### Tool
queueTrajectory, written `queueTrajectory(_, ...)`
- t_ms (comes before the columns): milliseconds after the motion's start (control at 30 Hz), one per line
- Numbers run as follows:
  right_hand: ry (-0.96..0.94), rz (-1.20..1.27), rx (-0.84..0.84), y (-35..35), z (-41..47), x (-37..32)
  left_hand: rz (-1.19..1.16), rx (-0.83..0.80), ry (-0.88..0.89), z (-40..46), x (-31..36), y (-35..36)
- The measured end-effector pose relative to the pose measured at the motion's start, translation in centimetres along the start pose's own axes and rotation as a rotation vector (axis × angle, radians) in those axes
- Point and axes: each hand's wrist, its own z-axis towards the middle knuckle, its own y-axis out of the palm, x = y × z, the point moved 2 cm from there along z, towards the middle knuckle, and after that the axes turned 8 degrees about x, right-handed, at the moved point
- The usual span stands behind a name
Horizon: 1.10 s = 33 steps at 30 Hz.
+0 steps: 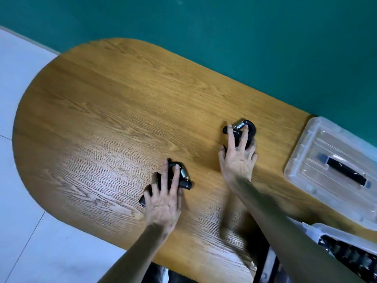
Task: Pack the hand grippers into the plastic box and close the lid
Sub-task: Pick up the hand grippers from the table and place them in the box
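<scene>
On the wooden table (106,111), the left hand (163,203) lay with fingers curled over one black hand gripper (184,181), and at its 1 o'clock the right hand (237,158) clutched another hand gripper (250,127). The clear lid (334,166) lay at 3 o'clock, the plastic box (344,250), holding packed grippers, at 5 o'clock.

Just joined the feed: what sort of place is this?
Probably a home or small studio room: a wooden table against a green wall, pale tiled floor, and a plastic lid lying on the table.
</scene>
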Motion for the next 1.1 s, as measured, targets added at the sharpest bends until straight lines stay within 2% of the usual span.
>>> queueTrajectory(267,-0.017,0.018,0.054,0.1,-0.6,-0.2,0.018,0.044,0.022,0.1,0.2,-0.2)
queueTrajectory(533,-0.043,0.056,0.075,-1.9,-4.4,-0.9,0.118,0.014,-0.008,0.2,0.9,-1.6)
queueTrajectory(700,-0.049,0.024,0.057,-5.6,-9.1,-1.7,0.071,-0.017,-0.079,-1.0,2.3,-5.9)
queueTrajectory(867,-0.078,0.055,0.113,-10.3,-15.6,-1.8,0.152,0.093,-0.026,-3.2,4.0,-10.7)
queueTrajectory(967,-0.022,0.056,0.155,-12.8,-19.4,-1.0,0.167,0.155,0.007,-5.4,5.3,-12.9)
queueTrajectory(1100,0.065,0.022,0.211,-16.8,-24.3,1.1,0.106,0.143,0.058,-9.5,8.7,-15.5)
